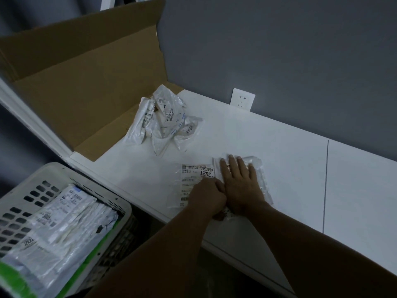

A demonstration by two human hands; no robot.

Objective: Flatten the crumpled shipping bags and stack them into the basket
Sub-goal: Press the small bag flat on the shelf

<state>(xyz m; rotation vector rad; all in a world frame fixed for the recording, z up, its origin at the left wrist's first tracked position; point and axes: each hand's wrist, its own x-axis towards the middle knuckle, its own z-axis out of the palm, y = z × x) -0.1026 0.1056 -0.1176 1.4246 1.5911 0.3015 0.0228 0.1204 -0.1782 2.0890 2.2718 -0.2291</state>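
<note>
A shipping bag [194, 183] with a label reading 3021 lies on the white table [279, 168], close to its front edge. The right hand [239, 181] presses flat on the bag's right half, fingers straight and slightly spread. The left hand [207, 197] sits just beside it on the bag with its fingers curled under; whether they pinch the plastic I cannot tell. Further back, toward the table's left end, a heap of crumpled bags [163, 120] rests partly on the flap of an open cardboard box [86, 93]. Below the front-left corner stands the basket [46, 171], holding flattened bags [64, 224]. A wall socket [242, 99] sits just above the back edge.
</note>
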